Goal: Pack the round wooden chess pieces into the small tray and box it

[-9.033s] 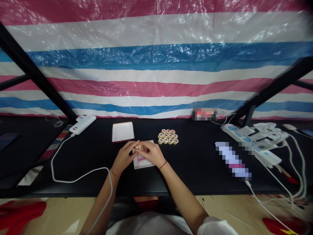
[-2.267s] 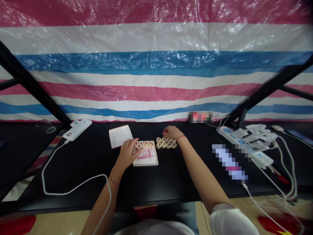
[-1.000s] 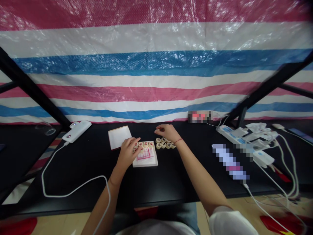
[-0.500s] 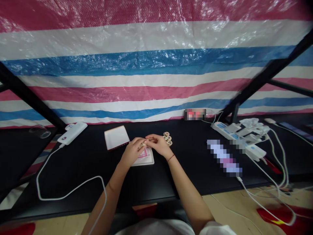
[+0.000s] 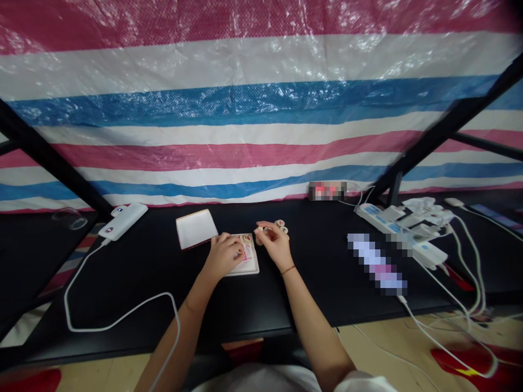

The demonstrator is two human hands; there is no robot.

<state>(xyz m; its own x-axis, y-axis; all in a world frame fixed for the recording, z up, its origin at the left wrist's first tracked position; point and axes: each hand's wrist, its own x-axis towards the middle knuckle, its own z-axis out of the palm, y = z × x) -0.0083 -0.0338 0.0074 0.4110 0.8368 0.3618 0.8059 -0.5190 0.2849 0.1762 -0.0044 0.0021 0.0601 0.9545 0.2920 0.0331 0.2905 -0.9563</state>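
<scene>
A shallow white box (image 5: 254,265) lies on the black table, with a pink-marked sheet in it. Round Chinese chess pieces with red characters sit along its far edge, one chess piece (image 5: 247,238) at the far right corner. Over the box's left part is my left hand (image 5: 225,255), fingers curled down; what they hold, if anything, is hidden. Just right of the box, my right hand (image 5: 275,243) pinches a pale round chess piece (image 5: 260,233) between thumb and fingers. Several loose pieces (image 5: 280,224) lie behind and beside that hand, partly covered by it.
A white-lined box lid (image 5: 196,228) lies left of the box. Farther left is a white power bank (image 5: 123,220) with a cable looping toward me. On the right are a blurred-out phone (image 5: 376,264) and a power strip (image 5: 378,218) crowded with plugs. A striped sheet (image 5: 261,158) hangs behind.
My hands were together over the box's far edge. My right hand has moved right, off the box toward the loose pieces; my left hand stays over the box, slightly lower.
</scene>
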